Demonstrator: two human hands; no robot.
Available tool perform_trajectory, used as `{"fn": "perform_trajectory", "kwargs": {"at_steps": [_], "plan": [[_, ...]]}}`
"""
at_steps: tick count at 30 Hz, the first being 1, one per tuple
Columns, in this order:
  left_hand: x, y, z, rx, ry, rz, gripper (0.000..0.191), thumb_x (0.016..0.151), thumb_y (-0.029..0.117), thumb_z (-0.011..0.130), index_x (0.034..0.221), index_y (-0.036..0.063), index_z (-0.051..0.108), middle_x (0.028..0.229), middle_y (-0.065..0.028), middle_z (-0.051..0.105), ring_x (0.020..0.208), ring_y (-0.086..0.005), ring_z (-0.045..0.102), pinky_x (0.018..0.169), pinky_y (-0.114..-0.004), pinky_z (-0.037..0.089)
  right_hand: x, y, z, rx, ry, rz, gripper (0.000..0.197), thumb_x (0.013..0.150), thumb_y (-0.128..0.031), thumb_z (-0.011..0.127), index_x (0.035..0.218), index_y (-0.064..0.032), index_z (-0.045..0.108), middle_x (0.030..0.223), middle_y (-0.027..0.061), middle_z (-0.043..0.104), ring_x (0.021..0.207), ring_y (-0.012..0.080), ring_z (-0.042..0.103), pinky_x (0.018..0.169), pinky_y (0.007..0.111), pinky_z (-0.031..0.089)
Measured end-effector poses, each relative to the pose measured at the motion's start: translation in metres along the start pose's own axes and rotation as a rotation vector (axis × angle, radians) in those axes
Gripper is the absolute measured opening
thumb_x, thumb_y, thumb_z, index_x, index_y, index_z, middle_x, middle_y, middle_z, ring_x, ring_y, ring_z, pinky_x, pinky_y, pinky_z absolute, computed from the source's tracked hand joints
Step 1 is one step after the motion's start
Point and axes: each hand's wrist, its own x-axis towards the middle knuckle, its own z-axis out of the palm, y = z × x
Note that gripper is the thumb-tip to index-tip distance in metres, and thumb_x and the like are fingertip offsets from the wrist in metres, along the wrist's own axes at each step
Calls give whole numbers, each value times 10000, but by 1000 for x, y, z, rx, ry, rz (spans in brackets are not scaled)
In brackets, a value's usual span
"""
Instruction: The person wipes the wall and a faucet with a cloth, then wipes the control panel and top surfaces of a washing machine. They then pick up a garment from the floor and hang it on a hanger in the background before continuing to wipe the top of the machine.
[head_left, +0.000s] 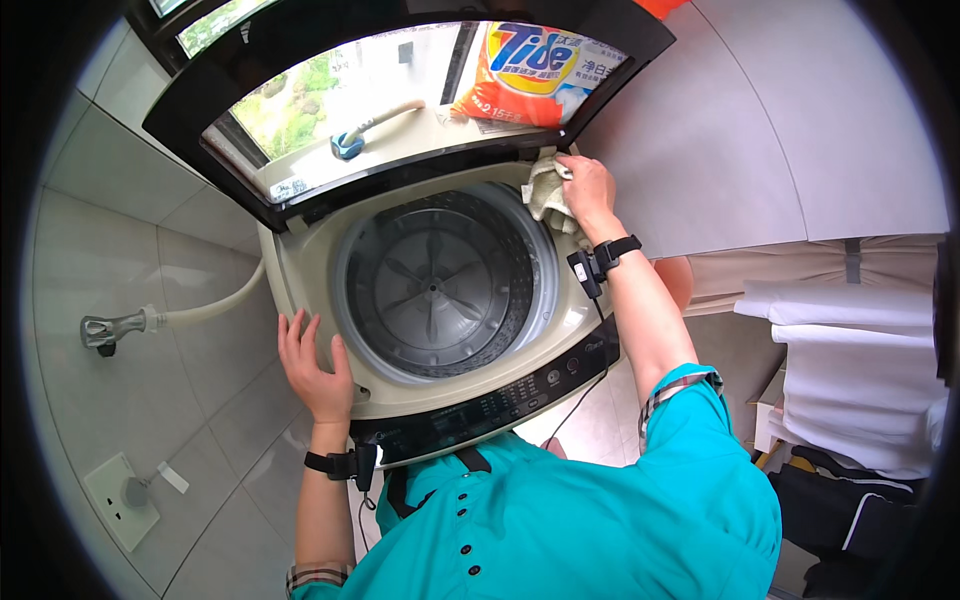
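Before me stands a top-loading washing machine (442, 401) with its dark-framed glass lid (420, 169) raised. Inside the opening I see a grey drum (431, 289) with a ribbed pulsator at its bottom. My right hand (589, 187) grips a crumpled, pale cloth (549, 191) against the rim at the back right corner, near the lid's hinge. On the left side of the machine's cream top rests my left hand (319, 371), fingers apart and holding nothing. A black control panel (487, 397) runs along the front edge, close to my body.
Behind the lid's glass are an orange Tide detergent bag (525, 79) and a hose with a blue connector (347, 146). At left, a wall tap (112, 330) feeds a pale hose, above a socket with a plug (135, 493). White folded fabric (855, 367) hangs at right.
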Motion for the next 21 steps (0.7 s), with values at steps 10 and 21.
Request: {"fn": "perform_trajectory", "kwargs": {"at_steps": [10, 21], "plan": [[0, 5, -1, -16, 12, -11, 319, 893, 90, 655, 1208, 38, 658, 1369, -120, 593, 1415, -367, 416, 1134, -470, 362, -39, 10, -27, -14, -8, -96, 336, 731, -13, 672, 1045, -91, 763, 1085, 83, 740, 992, 294, 682, 896, 390, 545], [0, 6, -1, -7, 22, -19, 289, 895, 98, 662, 1178, 39, 666, 1348, -109, 609, 1405, -358, 434, 1124, -462, 375, 13, -9, 6, -232, -45, -64, 226, 789, -41, 586, 926, -92, 759, 874, 138, 728, 878, 340, 690, 776, 441, 556]]}}
